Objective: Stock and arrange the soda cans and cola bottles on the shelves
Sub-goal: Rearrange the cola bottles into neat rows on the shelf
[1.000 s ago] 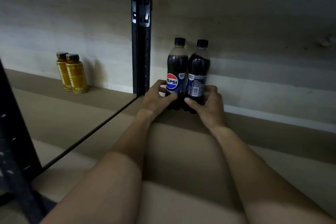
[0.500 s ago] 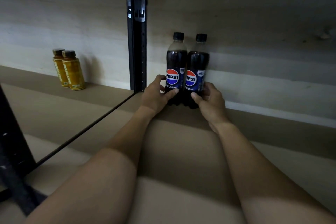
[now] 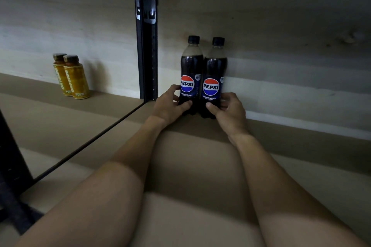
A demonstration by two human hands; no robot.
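Two dark Pepsi cola bottles stand upright and touching at the back of the brown shelf (image 3: pixel 200 166), against the pale wall. My left hand (image 3: pixel 169 104) grips the base of the left Pepsi bottle (image 3: pixel 190 74), thumb across its front. The right Pepsi bottle (image 3: pixel 214 78) has my right hand (image 3: pixel 227 110) wrapped round its base. Both round logos face me.
A black metal upright (image 3: pixel 147 46) divides the shelving just left of the bottles. Two yellow bottles (image 3: pixel 71 76) stand at the back of the left bay. A dark shelf board runs overhead, and a black post (image 3: pixel 12 158) rises at the near left.
The right bottle has been turned, so its logo faces front instead of its barcode. Both hands stay at the bottle bases.
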